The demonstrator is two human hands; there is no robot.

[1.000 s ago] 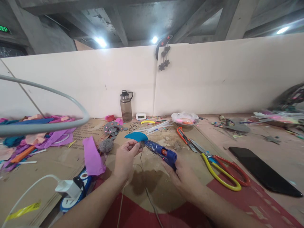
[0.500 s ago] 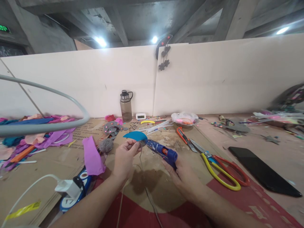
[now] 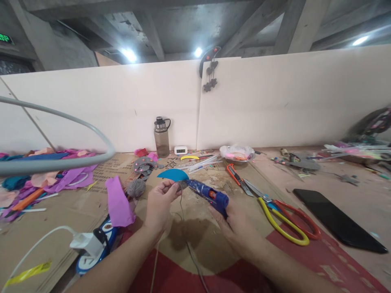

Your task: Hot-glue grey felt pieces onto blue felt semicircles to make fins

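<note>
My left hand (image 3: pixel 160 201) pinches a blue curved piece (image 3: pixel 174 175), with something small and grey at its right end by the fingertips. My right hand (image 3: pixel 233 221) is wrapped round the handle of a blue glue gun (image 3: pixel 209 193). The gun's nozzle points left and meets or nearly meets the grey part; whether they touch is hard to tell. A thin grey strand hangs down from near my left fingertips. Below both hands lies brown cardboard (image 3: pixel 214 248).
Scissors (image 3: pixel 284 215), a cutter (image 3: pixel 238 179) and a black phone (image 3: pixel 339 219) lie at the right. Left are a power strip (image 3: pixel 106 234), grey yarn (image 3: pixel 136 188) and felt scraps (image 3: pixel 119 203). Behind stand a bottle (image 3: pixel 161 138) and small clock (image 3: pixel 180 150). A grey tube (image 3: pixel 61 112) crosses the left.
The camera view has shifted very slightly. Both hands, the blue piece and the glue gun hold almost the same positions.
</note>
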